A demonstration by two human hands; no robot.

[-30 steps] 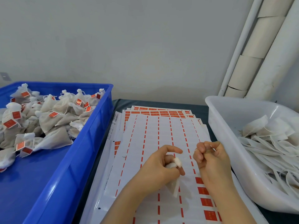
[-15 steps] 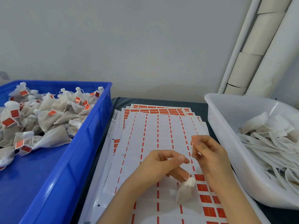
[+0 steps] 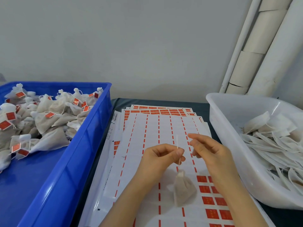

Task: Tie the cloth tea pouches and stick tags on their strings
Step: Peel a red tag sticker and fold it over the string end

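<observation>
Your left hand has its grip pinched on the string, which runs vertical. The tied pouch hangs straight below, over the sticker sheet. Your right hand is just beside it, grip loose and apparently empty. The red tags lie nearer your right.

An off-white pouch hangs on a white string below the grip of the left hand. Beneath lie white sheets with dashed red lines and red square tags. Left of the grip, a blue crate holds off-white, red-tagged pouches; right of it, a white tub holds pale pouches.
</observation>
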